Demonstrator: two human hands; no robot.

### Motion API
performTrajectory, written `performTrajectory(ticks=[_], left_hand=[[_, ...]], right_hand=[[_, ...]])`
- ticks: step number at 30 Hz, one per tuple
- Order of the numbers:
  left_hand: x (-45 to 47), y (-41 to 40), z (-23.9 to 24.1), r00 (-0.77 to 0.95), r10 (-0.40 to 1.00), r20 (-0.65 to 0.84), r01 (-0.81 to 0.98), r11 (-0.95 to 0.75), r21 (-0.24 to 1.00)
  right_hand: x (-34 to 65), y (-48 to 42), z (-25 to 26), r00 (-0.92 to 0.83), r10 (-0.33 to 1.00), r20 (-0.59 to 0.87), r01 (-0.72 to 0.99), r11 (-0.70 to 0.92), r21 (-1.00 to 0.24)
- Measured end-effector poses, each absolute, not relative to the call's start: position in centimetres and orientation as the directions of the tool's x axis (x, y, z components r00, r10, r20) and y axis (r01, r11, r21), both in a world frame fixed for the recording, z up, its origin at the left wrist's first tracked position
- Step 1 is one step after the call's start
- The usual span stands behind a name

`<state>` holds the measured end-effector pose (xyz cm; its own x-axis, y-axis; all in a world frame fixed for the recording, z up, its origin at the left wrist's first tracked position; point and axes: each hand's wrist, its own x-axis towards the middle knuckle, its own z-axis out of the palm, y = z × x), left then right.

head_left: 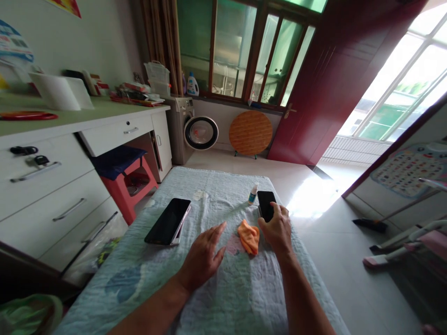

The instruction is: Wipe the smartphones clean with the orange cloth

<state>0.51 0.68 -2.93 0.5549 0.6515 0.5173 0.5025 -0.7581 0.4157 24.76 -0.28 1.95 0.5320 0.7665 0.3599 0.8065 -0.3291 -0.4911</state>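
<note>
My right hand (276, 229) grips a black phone (267, 204) by its lower end on the pale quilted cloth (216, 186) that covers the table. My left hand (204, 253) hovers open over the cloth, fingers stretched toward a crumpled orange rag (249, 236) lying between the two hands. A larger dark tablet (168, 221) lies flat to the left of my left hand. A small spray bottle (253, 193) with a white cap stands just left of the phone's top.
A white desk with drawers (63, 167) runs along the left, with a red stool (127, 179) tucked under it. Behind stand a washing machine (193, 128), a round wooden tabletop (250, 132) leaning on the wall, and a dark red door (328, 88). A mop (375, 224) lies on the floor at right.
</note>
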Motion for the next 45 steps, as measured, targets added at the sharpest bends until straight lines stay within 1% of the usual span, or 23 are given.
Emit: performTrajectory(ticks=[2,5,11,22,26,31,35,37,39,40,42,44,45], left_hand=[[0.4,0.7,-2.9,0.551,0.650,0.524,0.493,-0.760,0.424],[0.3,0.7,-2.8,0.546,0.655,0.522,0.482,-0.755,0.444],[0.2,0.7,-2.2,0.550,0.663,0.508,0.472,-0.749,0.466],[0.0,0.8,-2.0,0.536,0.653,0.535,0.464,-0.757,0.460],[-0.2,1.1,-1.8,0.525,0.637,0.564,0.489,-0.768,0.413],[-0.5,1.5,-1.5,0.503,0.605,0.617,0.564,-0.771,0.296],[-1.3,2.1,-0.5,0.452,0.622,0.639,0.667,-0.711,0.221],[-2.0,2.7,0.1,0.403,0.641,0.653,0.734,-0.652,0.187],[-2.8,3.5,0.6,0.321,0.685,0.654,0.822,-0.545,0.167],[-3.2,3.8,0.7,0.293,0.711,0.640,0.855,-0.494,0.157],[-3.8,4.5,0.8,0.223,0.762,0.608,0.913,-0.382,0.144],[-4.4,5.0,0.6,0.153,0.808,0.569,0.954,-0.270,0.128],[-4.6,5.2,0.5,0.131,0.827,0.547,0.967,-0.229,0.114]], right_hand=[[25.6,-0.2,1.6,0.572,0.768,0.288,0.796,-0.435,-0.421],[26.0,-0.2,1.2,0.596,0.776,0.204,0.785,-0.511,-0.350],[25.6,0.0,0.9,0.600,0.779,0.180,0.791,-0.545,-0.276],[25.8,0.1,1.1,0.623,0.775,0.106,0.774,-0.593,-0.222],[25.8,0.2,0.9,0.617,0.781,0.097,0.779,-0.589,-0.213],[25.7,0.2,0.6,0.604,0.792,0.088,0.787,-0.575,-0.222],[25.6,0.0,0.7,0.602,0.794,0.090,0.789,-0.572,-0.224],[25.5,0.0,0.8,0.611,0.778,0.146,0.786,-0.575,-0.224],[25.3,0.0,1.0,0.579,0.772,0.263,0.813,-0.524,-0.254],[25.0,0.0,1.1,0.525,0.785,0.328,0.848,-0.450,-0.281],[24.2,-0.1,1.2,0.360,0.834,0.417,0.914,-0.225,-0.339],[23.0,-0.2,1.2,0.184,0.885,0.428,0.924,-0.006,-0.383],[22.3,-0.3,1.2,0.128,0.903,0.411,0.921,0.045,-0.387]])
